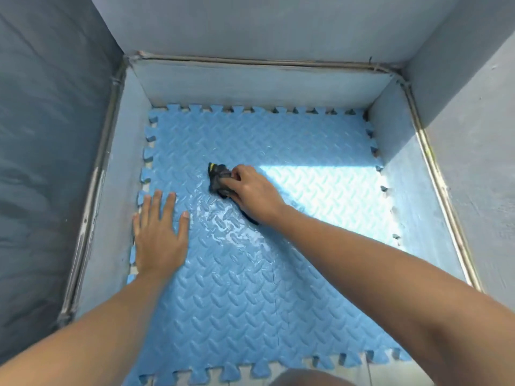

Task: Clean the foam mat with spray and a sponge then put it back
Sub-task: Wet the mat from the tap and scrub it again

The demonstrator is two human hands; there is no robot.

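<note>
**A:** What was on the left?

**B:** The left hand (160, 238) lay flat with its fingers straight and spread. It pressed on the blue foam mat (250, 302) near the left edge, probably to stop the mat sliding.

**A:** And further right?

**B:** The right hand (252, 193) curled its fingers round a dark sponge (218, 178), on a wet sheen mid-mat. The mat's toothed edges lay just beside low walls (250, 84) on three sides. Dry mat lay open to the right and front.

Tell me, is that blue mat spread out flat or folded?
Spread flat. The foam mat lies open, toothed edges showing on all four sides; the left hand rests flat on it.
</note>
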